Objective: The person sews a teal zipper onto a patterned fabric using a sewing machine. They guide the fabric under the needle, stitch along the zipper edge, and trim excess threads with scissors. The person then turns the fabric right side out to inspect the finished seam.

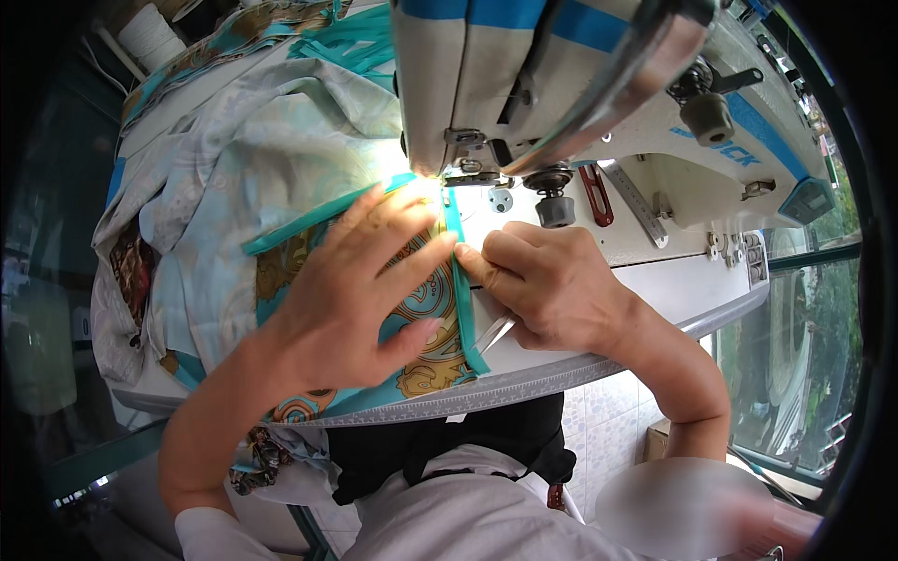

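My left hand (358, 287) lies palm down with fingers spread on a patterned teal-and-gold fabric (428, 301), its fingertips beside the lit needle area. Teal binding tape (463, 301) runs along the fabric's right edge towards the presser foot (480, 181) of the sewing machine (449, 91). Another teal binding strip (309, 221) borders the upper edge. My right hand (554, 287) is curled around a slim pointed metal tool (497, 332), tweezers or thread snips, with its tips pointing down-left. Its index fingertip touches the right-hand tape. Glare partly hides the needle.
Pale folded fabric (210, 175) covers the table's left side. Loose teal strips (344, 52) and a white thread cone (151, 38) stand behind it. On the machine bed lie a dark red tool (596, 196) and a steel ruler (635, 203); bobbins (729, 249) sit farther right. Measuring tape (449, 400) lines the front edge.
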The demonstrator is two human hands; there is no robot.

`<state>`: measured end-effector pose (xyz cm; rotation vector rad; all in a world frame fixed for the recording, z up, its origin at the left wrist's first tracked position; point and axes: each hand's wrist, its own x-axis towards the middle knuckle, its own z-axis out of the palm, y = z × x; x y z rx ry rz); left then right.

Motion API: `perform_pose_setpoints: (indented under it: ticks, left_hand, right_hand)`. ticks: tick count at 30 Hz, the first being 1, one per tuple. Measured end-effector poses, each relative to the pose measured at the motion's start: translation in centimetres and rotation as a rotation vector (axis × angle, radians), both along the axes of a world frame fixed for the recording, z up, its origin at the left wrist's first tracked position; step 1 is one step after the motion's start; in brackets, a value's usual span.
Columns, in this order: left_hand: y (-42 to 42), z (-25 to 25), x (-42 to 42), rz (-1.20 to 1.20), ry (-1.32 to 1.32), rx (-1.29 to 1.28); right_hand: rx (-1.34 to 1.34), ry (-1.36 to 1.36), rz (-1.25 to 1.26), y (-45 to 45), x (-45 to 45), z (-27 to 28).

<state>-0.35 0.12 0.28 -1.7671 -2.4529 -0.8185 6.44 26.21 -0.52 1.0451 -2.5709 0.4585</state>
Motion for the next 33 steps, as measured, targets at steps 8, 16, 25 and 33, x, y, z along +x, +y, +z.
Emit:
perform_pose_setpoints:
  ticks: [8,16,25,33]
  left_hand:
    - [0.2,-0.2,0.0,0.039,0.038,-0.082]
    - [0.1,-0.2,0.2,0.014,0.019,-0.049]
    - [0.3,-0.6,-0.5,0.03,0.033,-0.026]
    - [0.5,-0.9,-1.4,0.03,0.053,0.032]
  right_hand:
    - [0.085,-0.04,-0.027,0.0,0.5,0.5]
    - [0.107,-0.033,-0.031,-0.2,0.5,0.6]
    - [0.166,0.002,-0.064,0.1,0.0,0.8]
    - [0.083,0.025,-0.057,0.1,-1.0,0.5]
